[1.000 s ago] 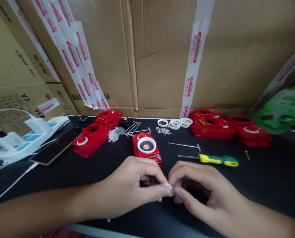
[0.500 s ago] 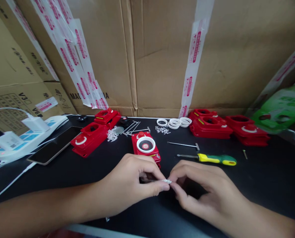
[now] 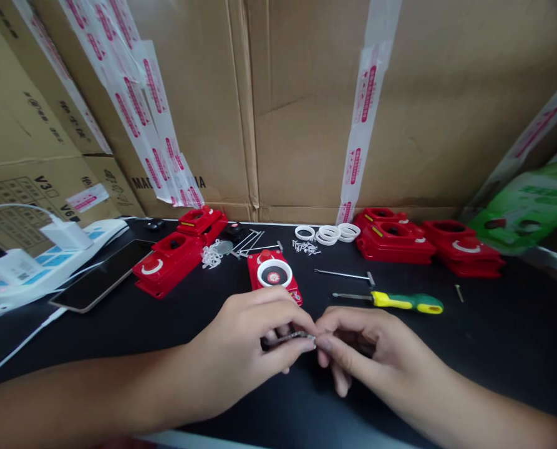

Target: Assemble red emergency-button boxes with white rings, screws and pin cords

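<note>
Low over the black table, my left hand (image 3: 254,349) pinches a small, thin, greyish piece (image 3: 297,335) between thumb and forefinger; its exact kind is not clear. Closed fingertips of my right hand (image 3: 362,349) meet the left fingertips at the end of this piece, and what they grip is hidden. Just beyond my left hand lies a red housing (image 3: 259,260) with a white ring (image 3: 275,274) around its dark round opening. A screwdriver (image 3: 395,301) with a yellow and green handle lies beyond my right hand, near a thin T-shaped metal rod (image 3: 346,275).
Red housings stand at the left (image 3: 166,265) and right (image 3: 395,240). White rings (image 3: 327,234), small screws (image 3: 305,247), white plastic bits (image 3: 211,256) and metal rods (image 3: 252,242) lie at the back. A phone (image 3: 105,274) and power strip (image 3: 53,262) occupy the left. Cardboard (image 3: 297,162) walls the back.
My right hand has turned, its thumb now lying on top and its other fingers curled below. More of the thin piece shows in my left hand. The view has shifted slightly.
</note>
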`<action>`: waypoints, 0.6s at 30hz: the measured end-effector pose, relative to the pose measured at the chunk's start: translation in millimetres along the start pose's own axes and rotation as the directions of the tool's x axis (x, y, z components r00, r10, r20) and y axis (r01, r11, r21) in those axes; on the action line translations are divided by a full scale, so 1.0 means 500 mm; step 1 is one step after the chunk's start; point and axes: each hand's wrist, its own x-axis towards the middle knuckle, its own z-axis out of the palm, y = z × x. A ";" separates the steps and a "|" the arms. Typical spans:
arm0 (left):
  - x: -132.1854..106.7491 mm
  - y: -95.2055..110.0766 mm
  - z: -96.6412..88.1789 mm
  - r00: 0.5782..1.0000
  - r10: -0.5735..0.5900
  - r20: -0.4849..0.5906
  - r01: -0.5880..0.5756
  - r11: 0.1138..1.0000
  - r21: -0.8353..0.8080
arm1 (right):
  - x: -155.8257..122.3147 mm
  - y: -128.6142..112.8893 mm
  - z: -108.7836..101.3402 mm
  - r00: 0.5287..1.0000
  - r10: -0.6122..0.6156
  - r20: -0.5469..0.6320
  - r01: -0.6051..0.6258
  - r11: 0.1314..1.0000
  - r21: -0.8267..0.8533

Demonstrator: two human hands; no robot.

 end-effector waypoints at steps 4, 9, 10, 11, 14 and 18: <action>0.002 0.002 0.000 0.999 -0.032 -0.005 0.032 0.999 -0.017 | -0.001 0.003 -0.001 0.999 0.050 0.021 -0.051 0.998 0.049; -0.002 0.002 0.009 0.973 -0.220 0.071 0.230 0.948 -0.220 | -0.001 0.005 0.004 0.996 0.088 0.029 -0.089 0.994 0.057; -0.003 0.002 0.011 0.964 -0.247 0.098 0.265 0.927 -0.265 | -0.001 0.005 0.005 0.996 0.086 0.024 -0.087 0.994 0.063; -0.004 0.001 0.012 0.956 -0.268 0.124 0.293 0.907 -0.301 | -0.001 0.005 0.005 0.997 0.077 0.017 -0.077 0.995 0.066; -0.002 0.000 0.011 0.925 -0.322 0.201 0.374 0.864 -0.336 | -0.005 0.001 0.004 1.000 0.030 -0.005 -0.030 1.000 -0.001; 0.003 -0.003 0.005 0.898 -0.345 0.273 0.424 0.846 -0.324 | -0.015 -0.010 0.001 0.998 -0.057 -0.016 0.052 0.973 -0.224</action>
